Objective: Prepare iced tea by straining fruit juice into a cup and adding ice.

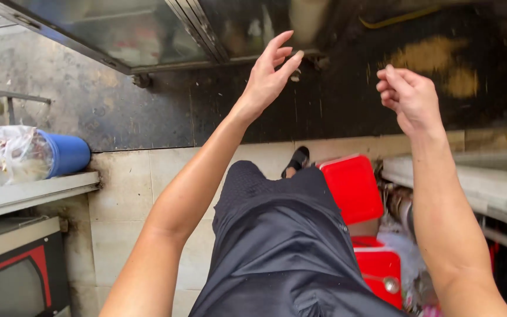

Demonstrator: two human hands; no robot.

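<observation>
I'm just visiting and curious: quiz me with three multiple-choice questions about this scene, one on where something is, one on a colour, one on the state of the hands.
1. Where does the blue bucket lie?
A. on the shelf at the person's left
B. on the floor by the foot
C. on the right counter

2. What colour is the stool beside the person's leg?
A. green
B. red
C. white

3. How is the left hand?
A. clenched on a tool
B. open, fingers spread, holding nothing
C. resting on the knee

Answers:
1 A, the blue bucket rests on its side on the shelf.
2 B, the stool is red.
3 B, the left hand is raised and open; the right hand is loosely curled.
</observation>
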